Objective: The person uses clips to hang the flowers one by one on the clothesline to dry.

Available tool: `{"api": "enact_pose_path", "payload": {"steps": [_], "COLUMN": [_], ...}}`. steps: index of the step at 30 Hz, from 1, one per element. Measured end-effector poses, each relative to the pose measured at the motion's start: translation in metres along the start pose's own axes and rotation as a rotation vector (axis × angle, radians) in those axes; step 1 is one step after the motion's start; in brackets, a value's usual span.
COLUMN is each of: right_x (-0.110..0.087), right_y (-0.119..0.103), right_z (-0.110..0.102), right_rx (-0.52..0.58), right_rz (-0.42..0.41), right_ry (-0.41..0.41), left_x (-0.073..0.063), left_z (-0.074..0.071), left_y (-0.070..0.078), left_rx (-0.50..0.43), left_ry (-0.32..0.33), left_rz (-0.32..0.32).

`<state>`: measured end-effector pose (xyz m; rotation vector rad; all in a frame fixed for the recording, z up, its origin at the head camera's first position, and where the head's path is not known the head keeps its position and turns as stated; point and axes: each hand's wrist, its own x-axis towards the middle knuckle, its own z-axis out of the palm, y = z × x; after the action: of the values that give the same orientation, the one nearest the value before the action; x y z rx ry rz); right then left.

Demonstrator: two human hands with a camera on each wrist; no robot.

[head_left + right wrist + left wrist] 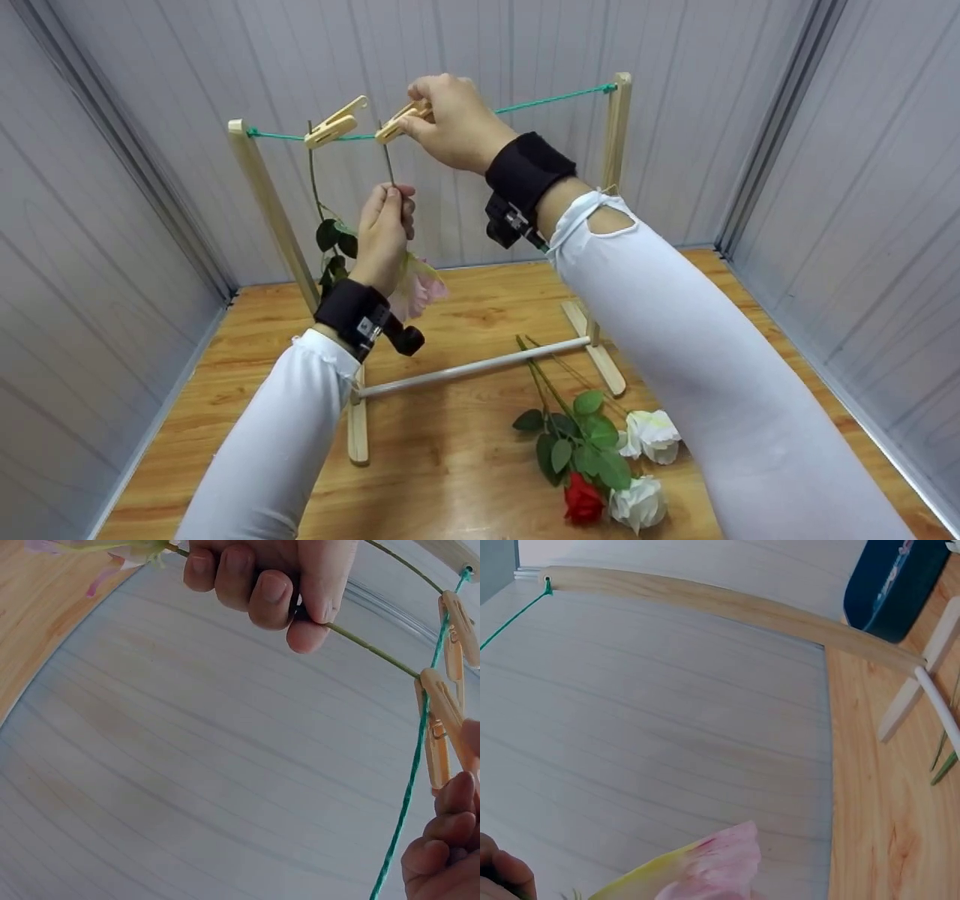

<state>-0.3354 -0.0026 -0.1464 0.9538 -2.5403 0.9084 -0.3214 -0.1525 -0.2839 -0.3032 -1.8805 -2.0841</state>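
With the left hand (386, 232) gripping the pink flower's stem (388, 165) and the right hand (461, 124) pinching the right clothespin (392, 130), stem and green line (555, 99) should sit deep inside before release.

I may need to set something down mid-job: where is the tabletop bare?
In front of the white rod, between the left wooden foot and the red rose, and behind the rod, between the stem tips and the back wall. Front right is crowded with that rose, white roses and leaves.
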Motion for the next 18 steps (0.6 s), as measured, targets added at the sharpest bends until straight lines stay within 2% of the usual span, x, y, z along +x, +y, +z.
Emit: {"api": "enact_pose_path", "payload": {"steps": [5,11,15,18], "right_x": [-0.005,-0.014,-0.022,-0.030], "right_y": [0.006,0.016,0.027,0.040], "right_z": [-0.003,-0.007,-0.013,-0.015], "right_rx": [0.013,0.005,0.028,0.054], "right_rz": [-0.045,-0.103,-0.119,-0.143], "right_ry": [0.088,0.164,0.204,0.224], "left_x": [-0.002,-0.006,-0.010,-0.016], "left_z": [0.002,0.007,0.009,0.010], "left_y": [0.002,0.007,0.016,0.023], "left_rx": [0.057,0.034,0.129,0.227], "left_ry": [0.008,0.010,0.013,0.066], "left_rz": [0.076,0.112,0.169,0.246]}}
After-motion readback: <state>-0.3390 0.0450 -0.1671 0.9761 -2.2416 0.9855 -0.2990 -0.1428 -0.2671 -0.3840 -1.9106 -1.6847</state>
